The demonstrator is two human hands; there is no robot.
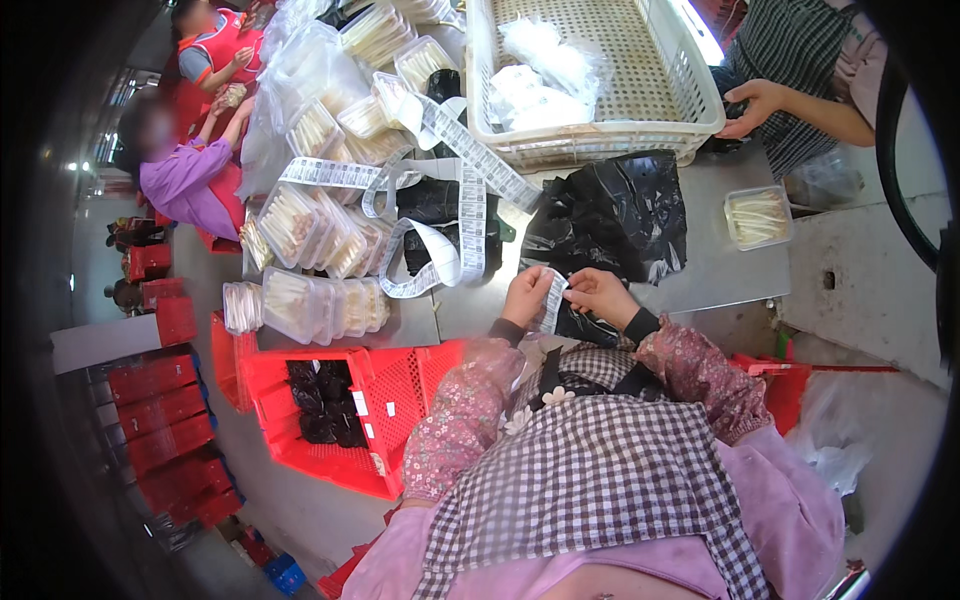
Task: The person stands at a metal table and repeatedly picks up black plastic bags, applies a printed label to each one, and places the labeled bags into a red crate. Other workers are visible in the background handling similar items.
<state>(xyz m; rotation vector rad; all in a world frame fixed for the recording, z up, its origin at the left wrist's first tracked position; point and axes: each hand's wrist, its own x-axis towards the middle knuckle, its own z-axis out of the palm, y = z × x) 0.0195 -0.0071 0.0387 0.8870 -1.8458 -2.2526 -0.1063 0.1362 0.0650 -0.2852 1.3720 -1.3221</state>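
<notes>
My left hand (527, 297) and my right hand (600, 297) hold a strip of printed labels (553, 301) between them, at the near edge of the metal table. Under and beyond my hands lies black plastic film or bags (611, 214), crumpled and shiny. To the left, a long loose ribbon of printed labels (472, 217) curls over dark packages (427, 201). Clear plastic boxes of pale stick-shaped food (289, 304) stand on edge in rows beside it, with others piled further back. One more box (757, 217) sits alone at the right.
A white perforated crate (600, 135) with clear plastic bags (544, 94) stands at the back. A red crate (390, 420) with black packages (326, 401) is below left. Co-workers stand at the upper left; at the upper right, a co-worker's hand (754, 105) touches something black.
</notes>
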